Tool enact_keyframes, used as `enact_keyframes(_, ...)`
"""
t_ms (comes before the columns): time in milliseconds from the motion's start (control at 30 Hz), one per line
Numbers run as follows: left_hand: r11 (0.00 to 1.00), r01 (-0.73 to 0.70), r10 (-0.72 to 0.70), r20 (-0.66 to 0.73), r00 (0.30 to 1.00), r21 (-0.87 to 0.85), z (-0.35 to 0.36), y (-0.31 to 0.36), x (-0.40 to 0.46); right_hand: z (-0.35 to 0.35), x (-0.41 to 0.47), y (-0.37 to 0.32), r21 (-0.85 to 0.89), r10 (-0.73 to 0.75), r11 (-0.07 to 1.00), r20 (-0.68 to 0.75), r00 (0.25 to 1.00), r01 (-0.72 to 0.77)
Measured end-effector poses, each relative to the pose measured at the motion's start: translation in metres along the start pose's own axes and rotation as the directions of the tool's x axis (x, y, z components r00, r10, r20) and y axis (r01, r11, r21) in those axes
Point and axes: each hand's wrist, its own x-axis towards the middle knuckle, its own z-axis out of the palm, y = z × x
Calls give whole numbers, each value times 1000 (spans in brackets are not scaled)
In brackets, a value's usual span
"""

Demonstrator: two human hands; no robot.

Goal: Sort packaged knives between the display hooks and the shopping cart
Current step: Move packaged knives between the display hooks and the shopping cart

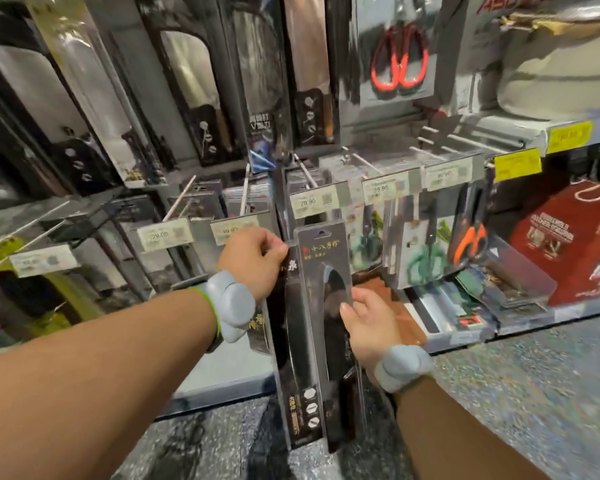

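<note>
Left forearm: reaches forward from the lower left, bare, with a grey wrist device [231,306] on a green strap.
Right forearm: rises from the lower right, wearing a matching grey wrist band [403,367].
Right hand [369,323]: palm towards the pack, thumb laid on the clear front, fingers curled round the right edge of the front knife pack [321,327], gripping it at mid-height.
Left hand [253,259]: knuckles up, fingers bent and pinching the top of a second dark knife pack [288,327] that sits just behind and left of the front one.
Knife packs: both hang upright, long and black; the front one shows a hang hole at the top, white lettering and a dark blade behind clear plastic. Their lower ends reach down over the speckled floor [534,393].
Hooks: metal display hooks [305,174] jut out just above the hands, each ending in a price tag [314,202]; whether the packs are on a hook I cannot tell.
Right of the hands: packaged scissors with green and orange handles [468,242], and a red box [568,244].
Upper row: boxed cleavers [194,95] and red-handled scissors [399,64], blurred.
</note>
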Motion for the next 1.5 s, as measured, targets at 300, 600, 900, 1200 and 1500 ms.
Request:
enact_keyframes(300,977,-44,24,98,995,210,28,3,19,-4,33,27,53,62,997,-76,995,-58)
enact_keyframes(600,872,-124,-25,296,955,473,29,5,35,-9,65,22,-10,-60,998,-150,987,59)
enact_keyframes(900,963,-103,53,201,978,249,43,-8,34,-16,86,14,-78,-132,989,-113,985,123)
enact_keyframes(1200,964,-123,97,120,988,234,37,4,39,-18,87,6,-147,-238,964,-103,966,222)
enact_keyframes(1500,906,-128,65,166,984,403,40,7,47,-9,89,-3,-132,-287,953,-111,951,272)
